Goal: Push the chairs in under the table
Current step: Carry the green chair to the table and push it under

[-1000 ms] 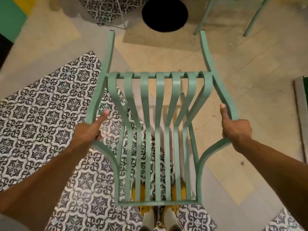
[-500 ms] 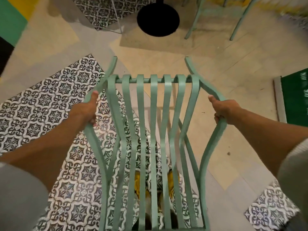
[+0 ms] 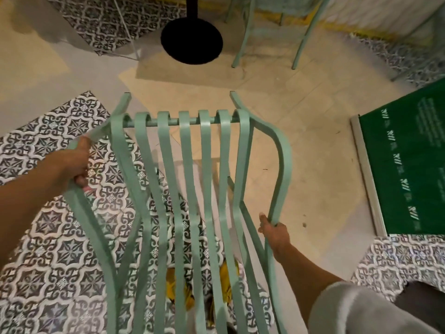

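Note:
A mint green slatted metal chair (image 3: 185,179) fills the middle of the head view, seen from above and behind, its front edge pointing away from me. My left hand (image 3: 74,162) is closed around the chair's left armrest. My right hand (image 3: 274,231) grips the right armrest low down, near the backrest. Ahead stands the table's round black base (image 3: 191,39) with its black post rising out of the top of the frame. The tabletop itself is out of view.
Legs of another mint green chair (image 3: 243,34) stand beyond the base at the upper right. A green mat or board with a grey edge (image 3: 407,160) lies on the floor to the right. Patterned tiles (image 3: 43,237) cover the floor at left.
The chair has come closer to the black table base. My right hand has slid back down the right armrest toward me, while my left hand keeps its hold.

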The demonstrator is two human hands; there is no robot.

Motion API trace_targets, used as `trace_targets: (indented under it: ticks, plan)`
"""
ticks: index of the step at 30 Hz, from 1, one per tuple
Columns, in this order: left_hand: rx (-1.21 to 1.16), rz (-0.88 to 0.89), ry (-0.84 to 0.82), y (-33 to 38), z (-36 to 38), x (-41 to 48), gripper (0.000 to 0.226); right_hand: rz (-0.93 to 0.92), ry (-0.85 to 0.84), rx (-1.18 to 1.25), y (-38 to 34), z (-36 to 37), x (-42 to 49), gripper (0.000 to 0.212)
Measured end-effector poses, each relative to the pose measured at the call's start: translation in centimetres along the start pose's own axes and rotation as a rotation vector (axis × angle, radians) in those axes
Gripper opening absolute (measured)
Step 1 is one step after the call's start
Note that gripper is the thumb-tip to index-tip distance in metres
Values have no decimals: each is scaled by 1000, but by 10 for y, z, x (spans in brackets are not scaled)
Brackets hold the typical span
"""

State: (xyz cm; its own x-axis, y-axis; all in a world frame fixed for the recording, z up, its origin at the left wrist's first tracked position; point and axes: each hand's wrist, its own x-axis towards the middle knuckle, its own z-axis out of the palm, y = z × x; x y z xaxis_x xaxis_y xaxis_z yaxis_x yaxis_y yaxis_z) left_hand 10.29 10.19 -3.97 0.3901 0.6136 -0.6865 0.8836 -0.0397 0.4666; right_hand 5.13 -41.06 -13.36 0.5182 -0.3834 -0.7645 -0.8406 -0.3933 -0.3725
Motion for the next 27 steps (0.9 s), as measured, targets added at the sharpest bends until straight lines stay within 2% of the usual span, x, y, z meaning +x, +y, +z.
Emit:
trace_targets:
  ticks: [2, 6, 9, 10, 13, 15, 17, 18, 23, 27]
  plan:
    - [-40, -8, -44, 3, -4, 2, 69, 72, -19, -62, 2, 2, 10, 55]
    - [-164, 39, -113, 7, -11, -15, 60, 102, -63, -96, -16, -4, 30, 35]
    - [-306, 159, -119, 2, -8, -35, 40, 90, -108, -20, -28, -7, 37, 16]
    - [-352, 181, -136, -4, -5, -41, 36, 78, -135, 31, -32, -6, 39, 16]
    - [-377, 194, -118, -39, 13, -41, 33, 73, -252, 170, -40, -6, 46, 28]
    - [-279, 118, -72, -69, 28, -34, 38, 89, -311, 268, -49, -11, 51, 38]
    - [-154, 29, -41, -107, 44, -30, 45, 63, -348, 234, -62, -11, 54, 52]
    - [-121, 3, -29, -125, 53, -30, 46, 49, -338, 195, -69, -10, 57, 53]
    - [-31, -108, -12, -169, 70, -28, 52, -9, -134, 29, -94, 0, 63, 19]
    - [-38, -137, 21, -170, 72, -23, 42, -30, -51, 17, -90, -4, 53, 16]
